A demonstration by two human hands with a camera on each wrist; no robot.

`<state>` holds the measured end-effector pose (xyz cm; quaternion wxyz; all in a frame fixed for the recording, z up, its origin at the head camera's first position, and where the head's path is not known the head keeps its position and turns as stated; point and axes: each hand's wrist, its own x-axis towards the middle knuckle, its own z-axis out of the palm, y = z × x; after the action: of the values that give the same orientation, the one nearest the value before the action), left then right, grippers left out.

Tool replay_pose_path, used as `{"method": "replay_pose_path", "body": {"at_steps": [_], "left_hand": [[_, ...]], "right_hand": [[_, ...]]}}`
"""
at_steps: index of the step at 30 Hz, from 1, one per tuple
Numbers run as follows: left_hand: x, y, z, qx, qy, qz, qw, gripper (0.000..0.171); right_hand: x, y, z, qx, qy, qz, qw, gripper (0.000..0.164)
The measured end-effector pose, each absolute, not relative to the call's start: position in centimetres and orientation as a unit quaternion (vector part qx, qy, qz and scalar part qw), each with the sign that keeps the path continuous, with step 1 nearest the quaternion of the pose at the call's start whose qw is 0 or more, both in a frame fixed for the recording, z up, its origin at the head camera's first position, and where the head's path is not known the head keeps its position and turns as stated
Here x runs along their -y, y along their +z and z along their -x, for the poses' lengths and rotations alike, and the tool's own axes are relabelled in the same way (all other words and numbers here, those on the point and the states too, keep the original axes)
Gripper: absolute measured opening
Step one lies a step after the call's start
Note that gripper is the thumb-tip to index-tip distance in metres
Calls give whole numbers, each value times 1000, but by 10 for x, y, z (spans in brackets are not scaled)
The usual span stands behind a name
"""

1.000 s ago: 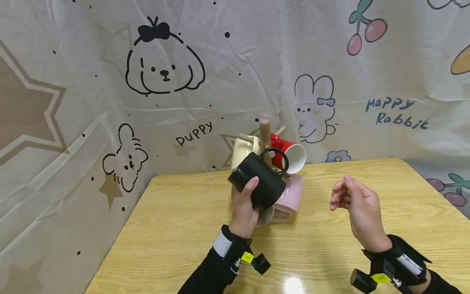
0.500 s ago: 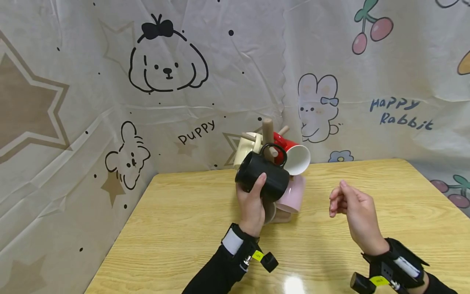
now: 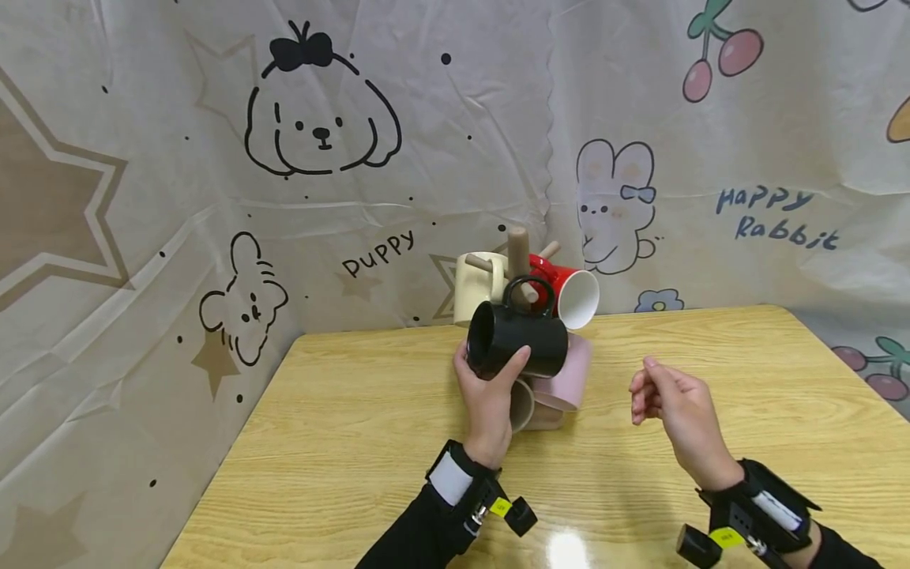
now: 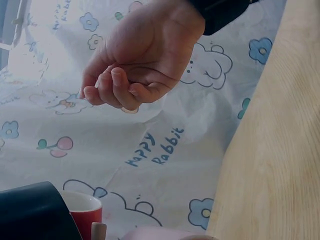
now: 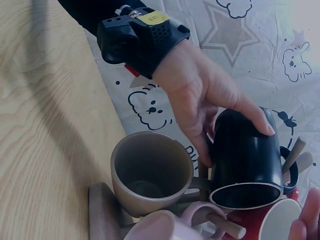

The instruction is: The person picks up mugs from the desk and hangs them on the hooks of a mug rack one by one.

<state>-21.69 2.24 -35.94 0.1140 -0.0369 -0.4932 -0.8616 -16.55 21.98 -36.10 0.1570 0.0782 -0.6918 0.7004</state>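
Note:
My left hand [image 3: 490, 403] grips a black mug [image 3: 526, 336] from below, with the thumb on its near side. The mug lies sideways, mouth to the left and handle up, in front of a wooden mug rack [image 3: 518, 249]. The handle overlaps the end of a peg [image 3: 528, 292]; whether the peg runs through it I cannot tell. In the right wrist view the thumb lies along the black mug [image 5: 245, 155]. My right hand [image 3: 678, 411] hangs in the air to the right, fingers loosely curled around nothing, also visible in the left wrist view.
Other mugs hang on the rack: cream [image 3: 472, 296] at the back left, red [image 3: 577, 299] at the right, pink [image 3: 569, 375] below it. A grey-brown mug [image 5: 150, 170] hangs low, beneath the black one. The wooden table [image 3: 341, 458] meets a printed cloth [image 3: 426, 118] behind.
My left hand has moved slightly right with the black mug, which has turned from tilted to nearly level. The right hand has drifted slightly left and down.

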Motion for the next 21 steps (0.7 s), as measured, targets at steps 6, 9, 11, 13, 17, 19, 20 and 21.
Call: {"method": "replay_pose_path", "body": {"at_steps": [6,9,11,13,17,19,20,21], "left_hand": [[-22,-358,215,508,-851,39,126,81],[-23,-358,215,517,-845,38,134,82],[-23,-358,215,524,-839,38,142,83],[-23,-357,214,537,-830,35,149,85],[-23,-356,212,557,-816,27,155,91],[-23,-356,212,561,-813,25,153,92],[-23,-355,211,563,-812,24,152,92],[-23,-355,212,564,-812,24,152,92]], "right_hand": [[-219,-362,166,711,686,-60,142,38],[-219,-362,167,713,684,-61,140,37],[-219,-361,167,713,684,-62,140,37],[-219,-361,167,714,683,-63,139,37],[-218,-362,167,716,682,-62,136,37],[-218,-362,167,717,681,-60,135,38],[-218,-362,167,718,680,-60,134,38],[-218,-361,167,719,679,-60,134,39]]}}
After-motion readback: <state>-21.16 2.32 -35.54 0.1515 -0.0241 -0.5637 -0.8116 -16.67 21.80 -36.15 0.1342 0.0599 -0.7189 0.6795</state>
